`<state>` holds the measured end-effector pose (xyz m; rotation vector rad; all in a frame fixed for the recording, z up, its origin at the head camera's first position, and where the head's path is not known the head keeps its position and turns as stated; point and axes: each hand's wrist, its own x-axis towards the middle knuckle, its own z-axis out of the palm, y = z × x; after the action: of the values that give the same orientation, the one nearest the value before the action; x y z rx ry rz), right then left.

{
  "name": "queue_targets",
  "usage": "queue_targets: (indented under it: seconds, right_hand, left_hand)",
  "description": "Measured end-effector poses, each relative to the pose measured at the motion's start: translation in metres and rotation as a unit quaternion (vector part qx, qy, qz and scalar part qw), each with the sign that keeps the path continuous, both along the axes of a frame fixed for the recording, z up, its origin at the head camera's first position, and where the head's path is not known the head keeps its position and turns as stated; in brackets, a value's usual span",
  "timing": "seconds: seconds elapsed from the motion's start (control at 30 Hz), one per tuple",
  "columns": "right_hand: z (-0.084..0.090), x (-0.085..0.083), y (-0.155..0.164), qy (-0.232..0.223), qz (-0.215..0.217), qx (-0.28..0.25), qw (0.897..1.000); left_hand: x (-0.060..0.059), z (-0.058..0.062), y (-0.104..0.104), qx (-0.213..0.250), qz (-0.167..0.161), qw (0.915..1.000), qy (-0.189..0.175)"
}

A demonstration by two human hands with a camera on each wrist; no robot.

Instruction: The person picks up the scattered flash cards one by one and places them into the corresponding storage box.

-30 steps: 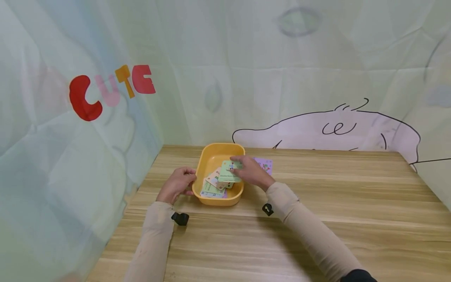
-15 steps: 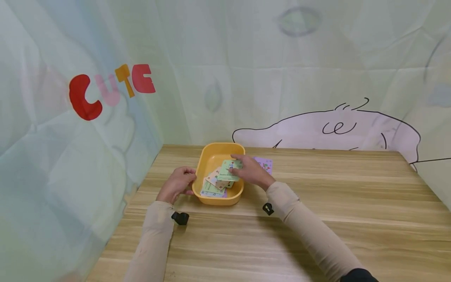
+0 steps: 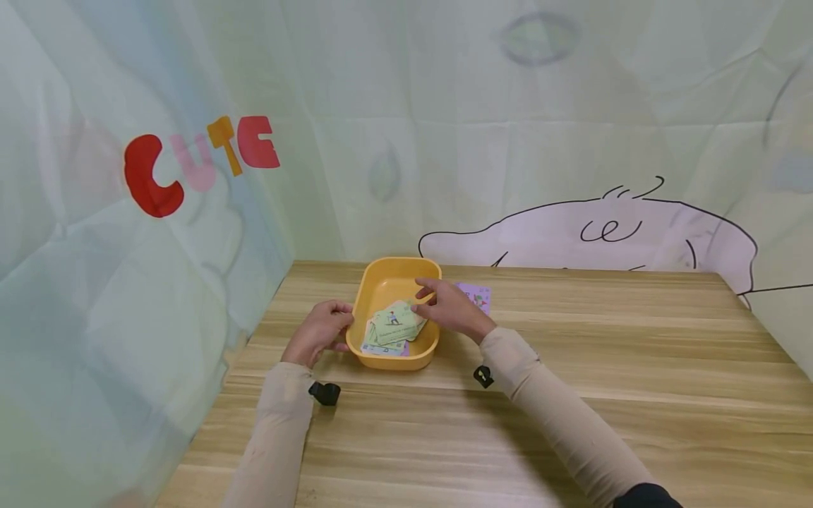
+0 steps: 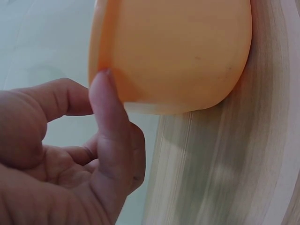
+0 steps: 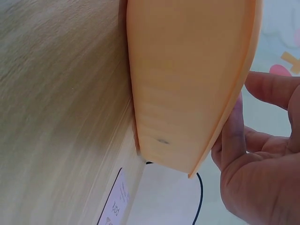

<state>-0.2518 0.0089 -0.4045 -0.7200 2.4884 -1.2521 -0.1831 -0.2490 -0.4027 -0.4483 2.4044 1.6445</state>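
a yellow tub point(image 3: 389, 281) stands on the wooden surface point(image 3: 571, 395) toward its far left corner, close to the back edge. inside it lies a loose heap of cards point(image 3: 392, 328), green ones on top, spread over the tub's near half and overlapping one another.

the left hand point(image 3: 320, 331) rests against the tub's left wall, fingers loosely curled, with the thumb tip on the rim; in the left wrist view the thumb point(image 4: 108, 117) presses on the orange-yellow rim point(image 4: 101, 56) while the other fingers stay bent beside the wall without closing round it.

the right hand point(image 3: 449, 308) hangs over the tub's right rim, its fingers relaxed and reaching inward above the heap, holding nothing; the top green card lies flat just beside the fingertips. in the right wrist view the fingers point(image 5: 233, 136) stand slack next to the tub's outer wall point(image 5: 187, 84), whether they touch it i cannot tell.

a purple card point(image 3: 476, 294) lies flat on the surface just right of the tub, partly hidden behind the right hand. both arms wear pale sleeves with a small black clip at each wrist.
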Motion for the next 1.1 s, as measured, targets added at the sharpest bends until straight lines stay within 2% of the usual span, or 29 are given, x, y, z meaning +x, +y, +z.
queue_targets:
  seconds: [0.9, 1.1]
  right_hand:
    - [-0.001, -0.002, 0.006, -0.029, 0.003, -0.035, 0.999]
    - [0.0, -0.002, 0.011, -0.044, 0.006, -0.082, 0.996]
  left_hand:
    - [0.0, 0.0, 0.0, -0.002, 0.002, 1.0, 0.0]
    - [0.0, -0.001, 0.0, -0.003, 0.006, 1.0, -0.004]
